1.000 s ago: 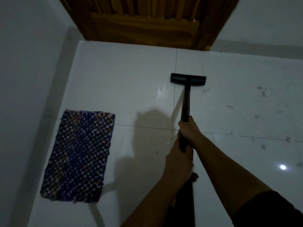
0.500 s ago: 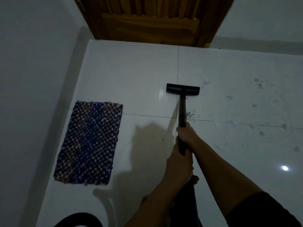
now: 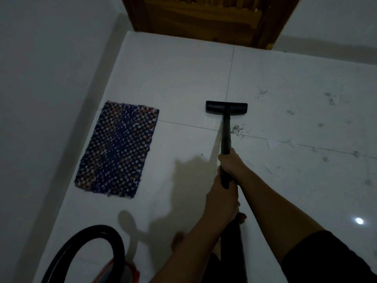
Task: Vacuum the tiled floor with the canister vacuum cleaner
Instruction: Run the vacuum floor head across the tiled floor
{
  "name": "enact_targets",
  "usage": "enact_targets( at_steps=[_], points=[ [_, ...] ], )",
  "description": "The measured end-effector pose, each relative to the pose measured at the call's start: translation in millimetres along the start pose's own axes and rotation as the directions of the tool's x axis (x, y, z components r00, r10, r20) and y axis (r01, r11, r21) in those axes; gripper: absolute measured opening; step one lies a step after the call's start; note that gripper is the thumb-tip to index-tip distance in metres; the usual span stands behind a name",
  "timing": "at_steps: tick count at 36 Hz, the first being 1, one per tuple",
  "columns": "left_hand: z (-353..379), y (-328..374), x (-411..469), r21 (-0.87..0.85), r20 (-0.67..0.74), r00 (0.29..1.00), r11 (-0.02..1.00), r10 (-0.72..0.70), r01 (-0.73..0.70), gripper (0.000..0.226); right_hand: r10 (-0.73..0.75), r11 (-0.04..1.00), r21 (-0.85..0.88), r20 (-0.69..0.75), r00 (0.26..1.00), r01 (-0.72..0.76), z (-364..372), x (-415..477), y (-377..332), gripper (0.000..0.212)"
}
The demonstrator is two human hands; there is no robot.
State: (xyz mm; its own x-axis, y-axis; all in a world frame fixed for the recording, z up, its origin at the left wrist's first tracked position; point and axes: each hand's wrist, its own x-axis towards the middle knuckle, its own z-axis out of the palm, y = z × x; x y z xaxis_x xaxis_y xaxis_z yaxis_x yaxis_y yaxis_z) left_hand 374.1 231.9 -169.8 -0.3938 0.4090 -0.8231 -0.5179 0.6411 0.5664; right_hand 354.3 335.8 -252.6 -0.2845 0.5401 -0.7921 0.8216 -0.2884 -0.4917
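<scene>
1. Head view, the grips: the right grip (image 3: pixel 230 162) is wrapped tight around the black wand (image 3: pixel 226 135). The left grip (image 3: pixel 222 201) is wrapped around the same wand, lower down and closer to the body. Both are closed on it.
2. Head view, the task's thing: the flat black floor nozzle (image 3: pixel 226 108) sits on the white tiled floor (image 3: pixel 173 74), straight ahead of both grips, toward the wooden door (image 3: pixel 204 19).
3. The wand's long line runs from the grips away to the nozzle, almost straight up the picture. The right grip is the nearer one to the nozzle.
4. A small clump of dirt (image 3: pixel 237 129) lies just to the right of the wand, between the nozzle and the right grip. So the nozzle is past it. I think the next move is to pull back and slide a little right to catch it.
5. More gray smudges are spread over the tiles on the right — too many and too faint to count well.
6. Counting: one nozzle, one wand, two grips, one dirt clump by the wand, one woven mat (image 3: pixel 118 150) well to the left, and one looped black hose (image 3: pixel 98 237) at the bottom left.
7. Under the hose is a red-edged part (image 3: pixel 130 271) — maybe the canister, but only a bit of it shows.
</scene>
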Motion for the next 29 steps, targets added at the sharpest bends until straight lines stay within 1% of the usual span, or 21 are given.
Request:
enact_targets(
  at_steps=[4, 8, 19, 21, 24, 29],
  points=[
    [2.5, -15.4, -17.1, -0.03, -0.01, 1.0, 0.999, -0.023, 0.023, 0.041, 0.007, 1.0, 0.008, 0.022, 1.0, -0.008, 6.1, -13.3, 17.6, 0.058],
    [-0.3, -34.6, -34.1, -0.025, -0.02, 1.0, 1.0, -0.009, 0.008, 0.042, -0.003, 0.999, 0.038, 0.054, 0.999, 0.001, 15.4, -31.4, 34.7, 0.058],
    [-2.5, -94.9, -81.5, 0.028, -0.035, 0.998, 0.998, 0.053, -0.052, 0.044, -0.015, 1.0, -0.013, 0.055, 0.998, 0.016, 36.5, -78.3, 88.4, 0.059],
    [-1.6, -104.8, -89.0, 0.019, -0.044, 0.998, 0.999, 0.041, -0.04, 0.043, -0.013, 1.0, -0.006, 0.061, 0.998, 0.014, 39.5, -85.4, 97.9, 0.058],
    [0.2, -118.1, -100.7, -0.05, -0.031, 0.999, 0.999, -0.007, 0.006, 0.043, -0.001, 1.0, 0.008, 0.058, 0.998, 0.001, 45.4, -91.7, 114.2, 0.058],
    [6.7, -134.7, -111.0, -0.067, -0.049, 0.998, 0.997, -0.028, 0.025, 0.044, 0.032, 0.999, 0.032, 0.078, 0.996, -0.035, 49.2, -98.7, 135.9, 0.057]
  ],
)
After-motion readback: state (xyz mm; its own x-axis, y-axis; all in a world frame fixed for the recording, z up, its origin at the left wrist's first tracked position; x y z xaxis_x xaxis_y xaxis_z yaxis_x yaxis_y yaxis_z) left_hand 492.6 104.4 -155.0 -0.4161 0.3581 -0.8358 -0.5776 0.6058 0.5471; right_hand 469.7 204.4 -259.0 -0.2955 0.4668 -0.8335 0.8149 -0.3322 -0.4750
